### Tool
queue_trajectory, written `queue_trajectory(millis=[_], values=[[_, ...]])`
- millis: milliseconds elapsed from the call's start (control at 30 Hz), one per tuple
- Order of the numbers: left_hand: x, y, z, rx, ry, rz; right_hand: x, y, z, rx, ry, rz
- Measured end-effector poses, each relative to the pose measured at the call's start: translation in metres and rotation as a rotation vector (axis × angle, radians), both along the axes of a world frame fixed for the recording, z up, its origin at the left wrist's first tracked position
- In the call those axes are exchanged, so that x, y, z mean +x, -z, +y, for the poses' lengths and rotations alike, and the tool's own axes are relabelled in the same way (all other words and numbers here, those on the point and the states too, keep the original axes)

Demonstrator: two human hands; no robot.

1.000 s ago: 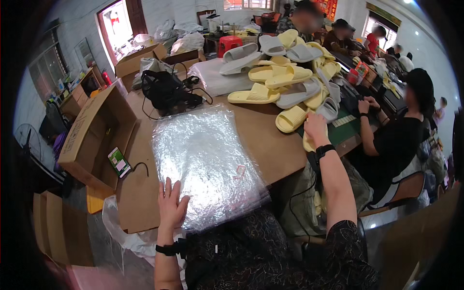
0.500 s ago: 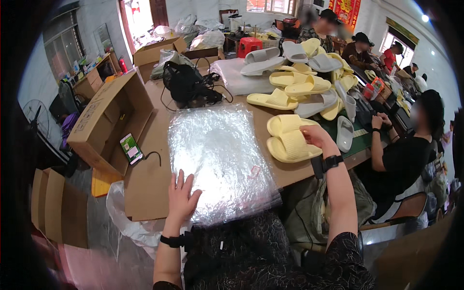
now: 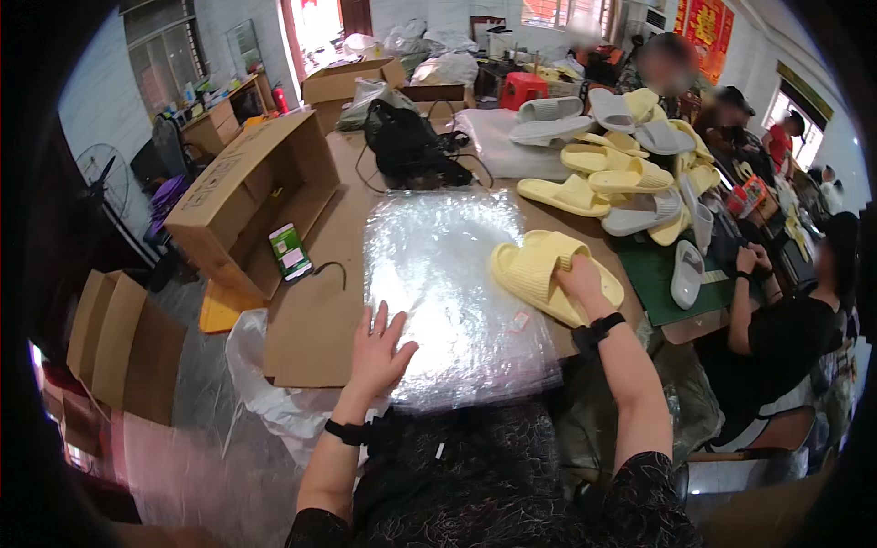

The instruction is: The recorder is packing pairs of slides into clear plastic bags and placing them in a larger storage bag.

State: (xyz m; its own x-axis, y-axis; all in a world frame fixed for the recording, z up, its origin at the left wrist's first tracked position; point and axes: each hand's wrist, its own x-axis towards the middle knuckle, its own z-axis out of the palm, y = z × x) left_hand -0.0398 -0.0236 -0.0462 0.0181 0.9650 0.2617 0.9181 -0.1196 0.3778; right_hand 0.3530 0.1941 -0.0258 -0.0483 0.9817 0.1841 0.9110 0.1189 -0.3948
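While the plastic stack [image 3: 438,274] lies flat across the desk [image 3: 315,342], an open cardboard box [image 3: 233,173] stands on its left, and a phone [image 3: 290,251] sits between that box and the stack. At the stack's near left corner, the left hand [image 3: 378,352] rests palm down with fingers spread, gripping nothing. A black bag [image 3: 402,146] with loose cords lies just beyond the stack's far edge.

Over the stack's right part are two yellow slippers [image 3: 528,269], overlapping each other; whether they touch the plastic cannot be told. The right hand [image 3: 580,281] grasps them near the straps, its fingertips partly hidden.

As far as can be judged, this pair is at an early stage: it is out at the stack but bare, with no plastic around either slipper. Much seems left, too — a heap of yellow and grey slippers [image 3: 630,178], also unwrapped as far as shows, sits beyond the stack to its right. Farther right of the stack, a single grey slipper [image 3: 687,274] lies on a green mat [image 3: 644,269], near a seated co-worker [image 3: 776,320].
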Motion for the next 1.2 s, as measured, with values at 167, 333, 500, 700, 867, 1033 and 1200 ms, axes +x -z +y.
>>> queue_trajectory(millis=[167, 333, 500, 700, 867, 1033, 1200], values=[[0.007, -0.003, 0.003, -0.017, -0.010, -0.020, 0.030, -0.007, -0.009, 0.228, -0.016, 0.246], [0.012, -0.023, -0.005, -0.034, -0.064, 0.098, 0.009, -0.066, -0.051, 0.260, -0.048, 0.462], [0.045, -0.068, -0.008, -0.162, -0.070, 0.242, -0.033, -0.068, -0.113, 0.185, -0.319, 0.610], [0.053, -0.048, -0.016, -0.062, 0.398, 0.130, -0.034, -0.033, -0.158, 0.057, -0.215, 0.936], [0.062, -0.025, 0.009, -0.064, 0.355, 0.160, -0.001, -0.006, -0.200, 0.106, -0.060, 1.265], [0.070, -0.014, 0.033, -0.049, 0.240, 0.206, 0.011, -0.010, -0.228, 0.213, -0.045, 1.192], [0.071, -0.025, 0.017, 0.084, 0.418, 0.014, 0.039, -0.007, -0.236, 0.269, 0.024, 1.111]])
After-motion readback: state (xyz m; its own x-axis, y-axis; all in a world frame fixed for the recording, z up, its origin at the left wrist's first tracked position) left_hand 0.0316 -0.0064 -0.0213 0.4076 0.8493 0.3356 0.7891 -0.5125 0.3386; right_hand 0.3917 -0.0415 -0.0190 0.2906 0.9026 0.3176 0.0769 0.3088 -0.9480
